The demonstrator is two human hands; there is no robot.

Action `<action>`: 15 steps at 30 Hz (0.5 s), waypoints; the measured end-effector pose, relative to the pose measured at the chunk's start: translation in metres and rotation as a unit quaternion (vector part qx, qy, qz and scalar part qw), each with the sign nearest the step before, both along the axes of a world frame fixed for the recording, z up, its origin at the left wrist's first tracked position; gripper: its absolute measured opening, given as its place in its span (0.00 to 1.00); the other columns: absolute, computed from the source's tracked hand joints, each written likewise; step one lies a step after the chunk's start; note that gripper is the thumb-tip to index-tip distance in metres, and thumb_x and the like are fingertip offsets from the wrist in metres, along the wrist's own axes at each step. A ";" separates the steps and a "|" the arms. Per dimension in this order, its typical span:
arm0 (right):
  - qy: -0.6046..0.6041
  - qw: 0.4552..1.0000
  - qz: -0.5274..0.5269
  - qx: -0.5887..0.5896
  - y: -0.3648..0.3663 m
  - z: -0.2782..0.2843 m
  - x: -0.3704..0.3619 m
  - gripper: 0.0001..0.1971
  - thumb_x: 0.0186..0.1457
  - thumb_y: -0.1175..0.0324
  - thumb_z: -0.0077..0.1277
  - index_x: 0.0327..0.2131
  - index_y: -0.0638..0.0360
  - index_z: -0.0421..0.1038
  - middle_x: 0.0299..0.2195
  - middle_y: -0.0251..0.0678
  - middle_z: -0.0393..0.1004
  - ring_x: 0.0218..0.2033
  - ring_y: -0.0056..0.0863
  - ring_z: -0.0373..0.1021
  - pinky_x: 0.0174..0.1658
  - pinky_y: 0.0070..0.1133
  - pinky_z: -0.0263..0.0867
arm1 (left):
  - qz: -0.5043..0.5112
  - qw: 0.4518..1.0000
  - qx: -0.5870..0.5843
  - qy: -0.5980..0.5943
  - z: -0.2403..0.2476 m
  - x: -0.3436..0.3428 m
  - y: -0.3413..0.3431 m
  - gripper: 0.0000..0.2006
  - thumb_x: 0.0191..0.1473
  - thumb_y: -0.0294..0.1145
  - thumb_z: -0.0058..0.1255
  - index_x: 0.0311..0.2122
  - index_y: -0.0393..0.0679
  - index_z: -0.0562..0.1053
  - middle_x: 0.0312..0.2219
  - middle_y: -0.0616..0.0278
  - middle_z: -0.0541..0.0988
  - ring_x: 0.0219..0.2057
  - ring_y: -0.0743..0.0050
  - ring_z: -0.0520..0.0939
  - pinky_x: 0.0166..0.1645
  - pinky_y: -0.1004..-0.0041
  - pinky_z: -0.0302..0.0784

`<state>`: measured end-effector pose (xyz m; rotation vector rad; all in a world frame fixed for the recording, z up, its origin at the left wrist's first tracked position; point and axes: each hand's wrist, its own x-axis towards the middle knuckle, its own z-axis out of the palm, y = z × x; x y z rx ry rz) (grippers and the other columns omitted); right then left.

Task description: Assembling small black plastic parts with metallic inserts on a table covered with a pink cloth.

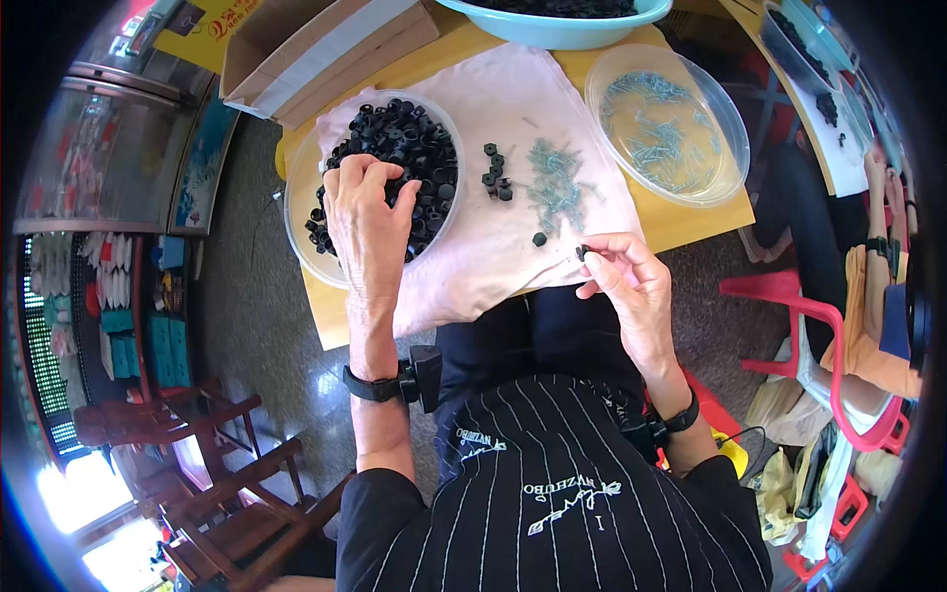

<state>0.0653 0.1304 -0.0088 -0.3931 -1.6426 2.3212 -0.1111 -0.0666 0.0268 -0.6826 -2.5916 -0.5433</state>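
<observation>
My left hand reaches over a clear round tub heaped with small black plastic caps. Its fingers curl down onto the heap, the thumb standing apart from them; nothing shows between them. Over the near right part of a pale pink cloth, my right hand pinches a small black plastic part between thumb and fingertips. Close by lies a loose black hexagonal piece. Farther in, several black pieces form a short row beside a loose pile of thin greyish screws.
A clear round tub with more screws stands on the yellow table at right. Behind are a cardboard box and a light blue basin of black parts. A red plastic chair and another person's arm are at right.
</observation>
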 end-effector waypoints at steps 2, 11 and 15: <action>0.001 1.000 -0.001 0.016 0.000 0.005 0.005 0.10 0.57 0.73 0.51 0.42 0.66 0.70 0.38 0.35 0.73 0.34 0.15 0.69 0.34 0.15 0.71 | -0.020 1.000 0.013 0.008 0.003 0.003 0.000 0.10 0.40 0.30 0.63 0.30 0.42 0.75 0.34 0.62 0.73 0.38 0.60 0.71 0.45 0.65 0.66; 0.073 0.996 -0.023 0.035 -0.004 0.029 0.020 0.10 0.56 0.75 0.51 0.42 0.67 0.70 0.38 0.35 0.72 0.34 0.15 0.70 0.35 0.15 0.71 | -0.217 0.805 0.475 -0.282 0.006 0.065 0.019 0.10 0.49 0.19 0.57 0.36 0.35 0.70 0.37 0.54 0.78 0.31 0.78 0.78 0.38 0.80 0.74; 0.093 0.994 -0.010 0.053 -0.013 0.044 0.027 0.10 0.54 0.79 0.50 0.42 0.68 0.70 0.36 0.35 0.72 0.33 0.16 0.70 0.36 0.14 0.71 | -0.266 0.606 0.611 -0.435 -0.005 0.098 0.030 0.06 0.53 0.22 0.53 0.37 0.36 0.71 0.36 0.51 0.79 0.30 0.74 0.80 0.35 0.78 0.76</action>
